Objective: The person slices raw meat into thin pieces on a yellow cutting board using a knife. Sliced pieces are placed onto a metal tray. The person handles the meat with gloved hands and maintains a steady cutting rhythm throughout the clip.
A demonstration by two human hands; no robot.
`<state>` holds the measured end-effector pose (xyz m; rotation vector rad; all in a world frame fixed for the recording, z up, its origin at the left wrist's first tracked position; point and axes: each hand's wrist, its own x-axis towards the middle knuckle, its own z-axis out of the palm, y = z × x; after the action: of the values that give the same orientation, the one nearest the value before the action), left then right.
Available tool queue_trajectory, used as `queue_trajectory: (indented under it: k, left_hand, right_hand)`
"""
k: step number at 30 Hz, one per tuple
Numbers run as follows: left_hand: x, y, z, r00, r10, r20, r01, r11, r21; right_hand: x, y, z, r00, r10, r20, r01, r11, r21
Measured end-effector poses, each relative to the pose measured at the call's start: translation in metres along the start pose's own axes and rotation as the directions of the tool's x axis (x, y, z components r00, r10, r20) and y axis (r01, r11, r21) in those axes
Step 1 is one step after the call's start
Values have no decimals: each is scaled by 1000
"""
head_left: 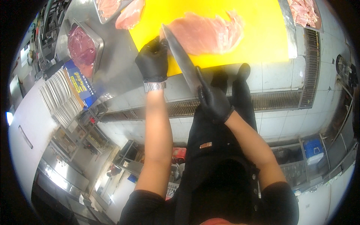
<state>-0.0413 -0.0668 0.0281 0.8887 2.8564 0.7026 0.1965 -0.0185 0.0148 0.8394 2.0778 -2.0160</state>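
A large pale pink piece of raw chicken breast (204,33) lies spread flat on a yellow cutting board (262,41). My right hand (214,102), in a black glove, is wrapped round the handle of a long knife (180,56). The blade slants up to the left, across the left end of the meat, with its tip just past that edge. Curled fingers of my left hand (152,62), also gloved in black, grip the meat's left end beside the blade; their tips are partly hidden. A smaller piece of chicken (130,14) rests at the board's upper left edge.
Trays of raw chicken stand at the far left (108,8) and far right (304,13). Left on the steel table (116,56) are a tray of wrapped red meat (82,50), a blue foil box (84,88) and stacked white plates or lids (60,99). A floor grate (277,100) runs below.
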Motion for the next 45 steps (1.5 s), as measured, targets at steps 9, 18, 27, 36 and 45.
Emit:
queue_trajectory:
  k: [9,18,27,36,45]
  left_hand:
    - [-2,-5,-4,989,-108,98,111,993,-34]
    - [-2,-15,-3,976,-177,130,184,982,-45]
    - [8,-22,3,1000,-26,-5,23,961,-276]
    - [22,-22,4,999,40,22,-39,997,-62]
    - [17,-17,2,999,43,23,-42,997,-61]
  right_hand:
    - [-14,18,13,999,-37,-31,33,993,-112]
    - [-33,18,10,998,51,28,-46,988,-149]
    - [-42,28,11,986,-111,-127,92,985,-147]
    - [-1,-7,12,997,23,-71,-25,999,-34]
    - [8,-11,18,993,-40,-112,45,998,42]
